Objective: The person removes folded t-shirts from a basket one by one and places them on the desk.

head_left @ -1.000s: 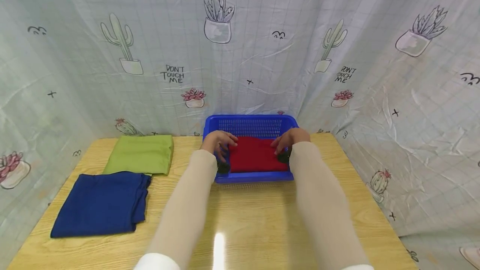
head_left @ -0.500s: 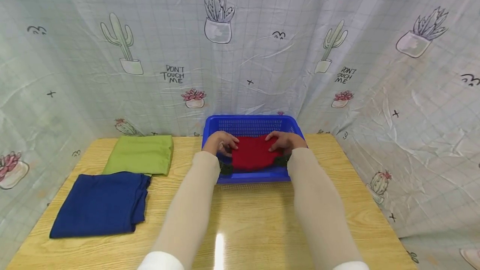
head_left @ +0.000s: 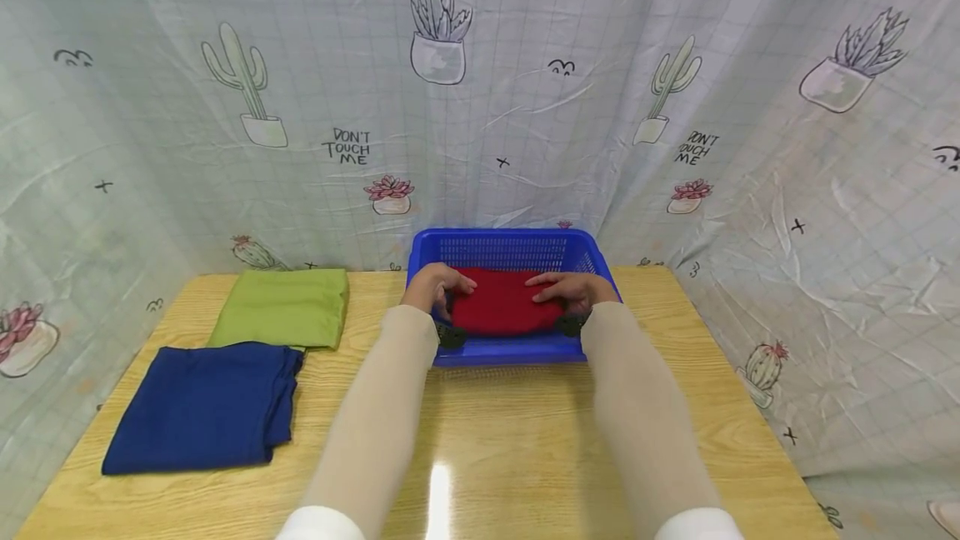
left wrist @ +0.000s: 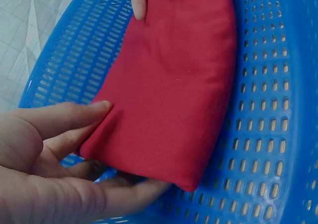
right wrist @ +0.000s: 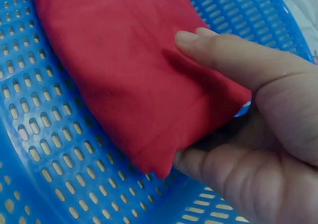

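Observation:
A folded red cloth (head_left: 501, 304) is inside the blue plastic basket (head_left: 506, 350) at the back of the table. At its left end my left hand (head_left: 437, 286) grips it, with fingers tucked beneath and a finger on top, as the left wrist view shows on the cloth (left wrist: 164, 100). My right hand (head_left: 573, 288) holds the opposite end; in the right wrist view one digit presses the upper face of the cloth (right wrist: 119, 70) and others go under its edge. The undersides of the fingers are partly hidden by the fabric.
On the left of the wooden table (head_left: 510, 448) lie a folded green cloth (head_left: 285, 307) and, nearer, a folded dark blue cloth (head_left: 202, 407) that overlaps its front edge. A printed curtain (head_left: 495, 123) hangs right behind the basket and along both sides.
Both hands have gone from hovering at the ends of the red cloth to gripping it. The cloth has shifted slightly toward the back of the basket, showing more of the floor in front.

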Tool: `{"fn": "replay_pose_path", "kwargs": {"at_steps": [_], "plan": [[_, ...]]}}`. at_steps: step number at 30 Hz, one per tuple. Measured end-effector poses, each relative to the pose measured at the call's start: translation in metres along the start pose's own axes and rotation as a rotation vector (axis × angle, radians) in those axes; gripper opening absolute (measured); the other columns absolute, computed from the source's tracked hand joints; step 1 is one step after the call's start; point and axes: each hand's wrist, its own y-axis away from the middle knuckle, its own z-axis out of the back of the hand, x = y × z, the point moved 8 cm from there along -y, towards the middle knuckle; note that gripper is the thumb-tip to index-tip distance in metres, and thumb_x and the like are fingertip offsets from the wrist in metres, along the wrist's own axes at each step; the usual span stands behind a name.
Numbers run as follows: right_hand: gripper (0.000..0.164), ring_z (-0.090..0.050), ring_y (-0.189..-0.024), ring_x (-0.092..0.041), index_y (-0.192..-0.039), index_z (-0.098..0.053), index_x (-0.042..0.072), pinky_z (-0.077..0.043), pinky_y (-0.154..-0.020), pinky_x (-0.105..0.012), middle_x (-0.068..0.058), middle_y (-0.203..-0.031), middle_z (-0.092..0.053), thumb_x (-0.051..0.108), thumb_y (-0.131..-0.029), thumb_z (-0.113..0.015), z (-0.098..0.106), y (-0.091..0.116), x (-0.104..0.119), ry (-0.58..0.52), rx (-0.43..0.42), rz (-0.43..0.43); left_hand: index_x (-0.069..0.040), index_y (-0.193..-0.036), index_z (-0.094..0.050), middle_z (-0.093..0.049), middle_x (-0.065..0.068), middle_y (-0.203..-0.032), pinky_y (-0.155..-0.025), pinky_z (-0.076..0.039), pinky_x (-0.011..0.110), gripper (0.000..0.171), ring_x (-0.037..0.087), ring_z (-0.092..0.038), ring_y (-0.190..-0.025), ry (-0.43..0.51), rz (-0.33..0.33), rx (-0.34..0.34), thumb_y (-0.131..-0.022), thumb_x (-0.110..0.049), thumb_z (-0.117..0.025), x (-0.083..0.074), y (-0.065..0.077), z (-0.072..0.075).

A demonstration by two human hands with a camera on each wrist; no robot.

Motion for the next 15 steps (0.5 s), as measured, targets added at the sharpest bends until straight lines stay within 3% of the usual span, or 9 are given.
{"fn": "replay_pose_path", "kwargs": {"at_steps": [3,7,11,15], "plan": [[0.062,-0.064,-0.098,-0.017,-0.159,-0.034,0.011,-0.058,-0.082,-0.033,-0.012,-0.132,-0.047,-0.001,-0.102,-0.056,0.000,0.002,-0.001,0.058,-0.040,-0.005,-0.003,-0.145,-0.057,-0.035,0.016,-0.161,-0.109,-0.040,0.060,0.045,0.040,-0.032,-0.147,-0.046,0.005,0.051,-0.100,0.004,-0.057,0.001,-0.004,-0.005],[0.063,-0.063,-0.095,-0.017,-0.159,-0.036,0.011,-0.058,-0.079,-0.032,-0.014,-0.136,-0.044,-0.004,-0.101,-0.056,-0.004,0.004,0.000,0.079,-0.063,0.001,-0.003,-0.148,-0.053,-0.040,0.020,-0.156,-0.112,-0.041,0.051,0.050,0.035,-0.041,-0.141,-0.037,0.005,0.097,-0.099,0.009,-0.055,0.004,-0.011,-0.011],[0.063,-0.063,-0.097,-0.019,-0.158,-0.037,0.010,-0.058,-0.082,-0.035,-0.015,-0.140,-0.044,-0.007,-0.100,-0.055,-0.003,0.002,-0.001,0.047,-0.059,0.018,-0.003,-0.146,-0.055,-0.043,0.019,-0.154,-0.111,-0.042,0.046,0.051,0.031,-0.046,-0.137,-0.006,-0.019,0.097,-0.097,0.010,-0.058,0.004,-0.014,-0.013],[0.063,-0.065,-0.096,-0.017,-0.158,-0.037,0.008,-0.058,-0.082,-0.034,-0.017,-0.140,-0.047,-0.006,-0.100,-0.055,0.001,-0.002,0.002,0.052,-0.057,0.059,-0.001,-0.141,-0.060,-0.048,0.018,-0.151,-0.110,-0.043,0.048,0.047,0.031,-0.049,-0.135,0.006,-0.035,0.062,-0.095,0.004,-0.065,0.002,-0.015,-0.010]]}}
